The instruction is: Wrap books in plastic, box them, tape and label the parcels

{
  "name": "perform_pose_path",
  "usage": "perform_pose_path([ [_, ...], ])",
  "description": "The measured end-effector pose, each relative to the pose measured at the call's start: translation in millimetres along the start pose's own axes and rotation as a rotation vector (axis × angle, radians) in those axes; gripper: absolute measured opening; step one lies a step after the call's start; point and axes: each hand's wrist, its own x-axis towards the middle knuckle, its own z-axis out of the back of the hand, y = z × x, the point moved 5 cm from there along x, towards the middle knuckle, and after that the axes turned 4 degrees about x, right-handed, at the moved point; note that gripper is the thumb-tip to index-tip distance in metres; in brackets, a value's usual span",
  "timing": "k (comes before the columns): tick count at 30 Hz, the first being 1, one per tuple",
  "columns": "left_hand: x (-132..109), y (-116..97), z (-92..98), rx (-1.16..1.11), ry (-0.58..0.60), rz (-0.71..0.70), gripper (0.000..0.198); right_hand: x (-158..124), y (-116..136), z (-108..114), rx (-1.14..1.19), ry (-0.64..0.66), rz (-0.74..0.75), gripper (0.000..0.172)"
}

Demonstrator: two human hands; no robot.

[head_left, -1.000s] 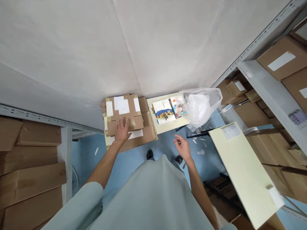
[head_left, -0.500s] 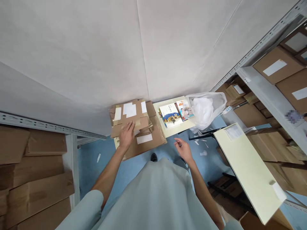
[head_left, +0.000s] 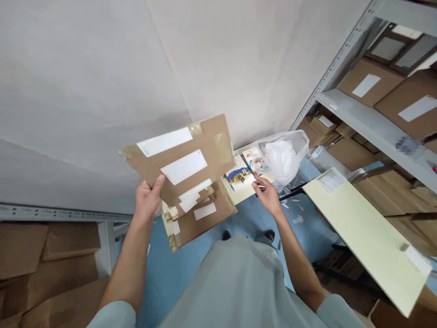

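My left hand (head_left: 147, 201) grips the lower left corner of a flattened cardboard box (head_left: 208, 146) with white labels and clear tape, held up and tilted above the stack of flat boxes (head_left: 200, 217) on the floor. My right hand (head_left: 268, 196) hovers by the front edge of a low pale-yellow table (head_left: 241, 193), its fingers loosely curled with nothing in them that I can see. Colourful books (head_left: 239, 174) lie on that table just beyond the fingers.
A white plastic bag (head_left: 285, 155) of crumpled paper sits beside the books. A long pale-yellow board (head_left: 362, 237) slants at the right. Metal shelving (head_left: 372, 123) with cardboard boxes stands on the right. More flat cardboard (head_left: 48, 255) is stacked at the left. Blue floor below.
My left hand has lifted the top flattened box off the stack, up and tilted. My right hand has moved forward toward the books on the small table.
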Motion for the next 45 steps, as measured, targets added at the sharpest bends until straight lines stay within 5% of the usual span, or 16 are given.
perform_pose_path([
  [5, -41.5, 5.1, -117.1, -0.074, 0.315, 0.249, 0.088, -3.8, -10.8, 95.8, 0.066, -0.242, -0.021, 0.066],
  [11, -95.8, -0.2, -263.4, 0.07, 0.749, 0.337, 0.091, -47.1, -34.1, 222.7, 0.273, -0.293, -0.118, 0.064],
  [17, -150.1, -1.5, -430.6, 0.143, 0.894, 0.3, 0.095, -110.1, -79.3, 345.8, 0.309, -0.468, -0.23, 0.063],
  [23, -235.2, 2.6, -583.4, 0.199, 1.11, 0.276, 0.094, -178.6, -112.5, 447.7, 0.189, -0.799, -0.307, 0.06],
  [28, -293.0, 17.0, -662.6, 0.296, 1.256, 0.251, 0.095, -225.8, -138.7, 494.1, 0.141, -1.008, -0.413, 0.056],
  [33, -314.4, 46.2, -720.9, 0.381, 1.359, 0.243, 0.098, -251.9, -168.1, 519.6, 0.072, -1.086, -0.523, 0.055],
  [45, -349.8, 82.2, -868.9, 0.349, 1.702, 0.154, 0.092, -241.2, -197.8, 580.7, 0.085, -1.126, -0.681, 0.062],
])
